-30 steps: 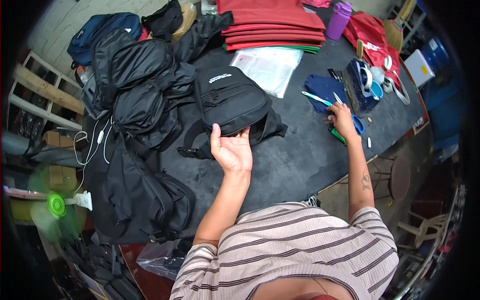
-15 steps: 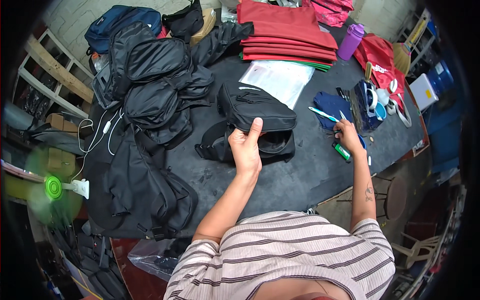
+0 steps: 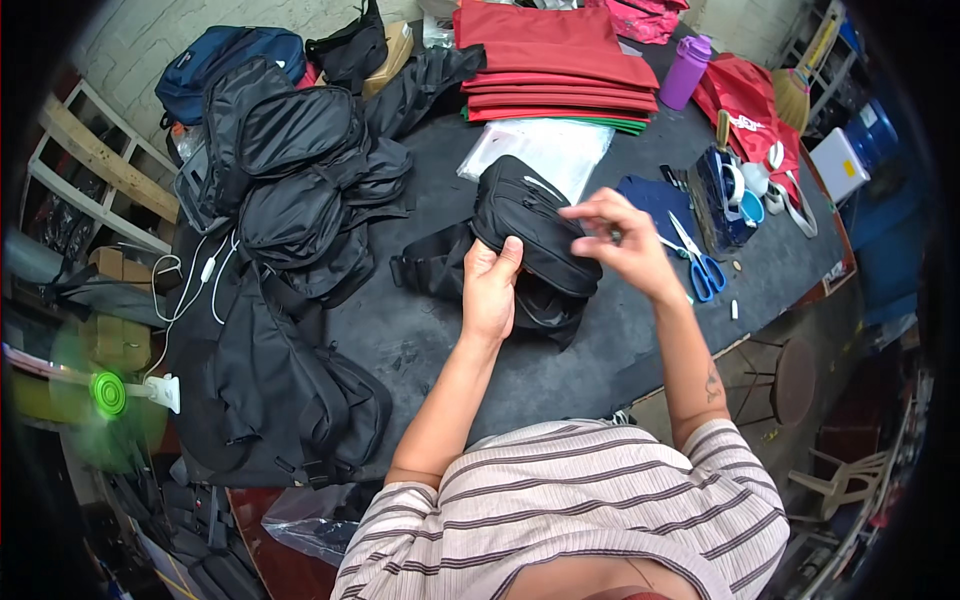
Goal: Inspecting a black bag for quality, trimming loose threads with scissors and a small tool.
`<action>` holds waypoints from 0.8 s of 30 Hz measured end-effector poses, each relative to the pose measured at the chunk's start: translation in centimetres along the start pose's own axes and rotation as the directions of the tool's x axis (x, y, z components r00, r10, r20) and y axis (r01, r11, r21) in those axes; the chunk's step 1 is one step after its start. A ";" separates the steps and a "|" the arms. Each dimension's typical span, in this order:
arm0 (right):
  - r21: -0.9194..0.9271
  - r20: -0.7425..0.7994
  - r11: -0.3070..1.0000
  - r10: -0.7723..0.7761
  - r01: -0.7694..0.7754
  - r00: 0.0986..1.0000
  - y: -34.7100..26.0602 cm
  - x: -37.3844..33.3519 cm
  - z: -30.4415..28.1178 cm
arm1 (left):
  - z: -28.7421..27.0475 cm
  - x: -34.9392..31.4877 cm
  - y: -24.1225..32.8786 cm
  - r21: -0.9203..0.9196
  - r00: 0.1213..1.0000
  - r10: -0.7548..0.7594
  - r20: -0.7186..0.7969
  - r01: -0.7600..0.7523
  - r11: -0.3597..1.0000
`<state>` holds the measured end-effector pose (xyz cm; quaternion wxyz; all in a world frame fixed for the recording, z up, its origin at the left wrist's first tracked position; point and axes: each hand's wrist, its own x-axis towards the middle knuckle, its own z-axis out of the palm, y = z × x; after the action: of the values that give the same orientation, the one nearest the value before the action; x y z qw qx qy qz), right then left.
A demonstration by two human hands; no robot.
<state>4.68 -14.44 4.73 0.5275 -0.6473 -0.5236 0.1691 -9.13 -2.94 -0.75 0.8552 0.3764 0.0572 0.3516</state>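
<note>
My left hand [image 3: 490, 290] grips a small black zippered bag [image 3: 528, 212], thumb on top and the other fingers underneath. The bag is tilted above the table, with its dark strap [image 3: 435, 262] and lower part beneath it. At the bag's right side is my right hand [image 3: 622, 238], its fingers bent and thumb apart from the index finger; I see nothing held in it. Scissors with blue handles [image 3: 706, 278] lie to the right of that hand, beside a folded dark blue cloth [image 3: 650, 200].
Several black bags [image 3: 300, 140] are heaped on the left. Stacked red fabric pieces [image 3: 555, 60] and clear plastic sheets [image 3: 545, 150] lie farther back. A purple bottle [image 3: 686, 72] and a dark blue tool holder [image 3: 722, 200] stand right. A small fan [image 3: 107, 394] is at the left edge.
My right hand has left the scissors and moved left to the bag. The bag has turned and tilted in my left hand. The green lighter on the table is now out of sight.
</note>
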 end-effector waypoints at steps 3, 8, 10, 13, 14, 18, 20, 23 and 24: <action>0.012 -0.028 0.988 -0.152 0.153 0.988 0.3 1.4 2.0 | 0.5 0.2 0.5 0.011 0.996 -0.047 0.072 0.046 0.999; 0.020 0.019 0.981 -0.191 0.191 0.981 -0.2 2.0 2.9 | -1.0 0.9 1.6 0.176 0.989 -0.133 0.064 0.120 0.977; -0.076 0.017 0.972 -0.222 0.222 0.975 -0.3 2.0 3.6 | -1.1 1.3 1.6 0.185 0.984 -0.147 0.095 0.128 0.974; 0.810 0.163 0.562 0.062 -0.170 0.985 0.1 1.3 3.7 | -1.8 2.3 2.3 0.112 0.983 -0.183 0.016 0.180 0.977; 0.926 0.120 0.358 0.019 -0.119 0.993 0.3 1.5 3.6 | -1.3 2.4 2.8 0.070 0.979 -0.194 -0.055 0.197 0.978; 0.854 -0.036 0.520 0.117 -0.031 0.993 3.7 0.9 3.0 | -2.5 2.5 2.8 0.685 0.913 0.321 -0.251 -0.066 0.726; 0.781 -0.067 0.613 0.276 -0.122 0.959 4.8 0.0 3.4 | -3.7 2.4 3.0 0.951 0.791 0.607 -0.079 -0.124 0.285; 0.669 -0.130 0.721 0.351 -0.179 0.927 5.1 -0.4 4.4 | -3.3 1.7 3.4 0.859 0.874 0.484 -0.048 -0.211 0.467; 0.643 -0.150 0.740 0.372 -0.196 0.916 4.6 -0.4 4.7 | -3.7 1.6 2.7 0.863 0.867 0.498 0.013 -0.261 0.432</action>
<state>3.25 -11.95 -1.21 0.7426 -0.5292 -0.2570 0.3201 -10.81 1.62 -1.27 0.4479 0.6975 0.2369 0.5067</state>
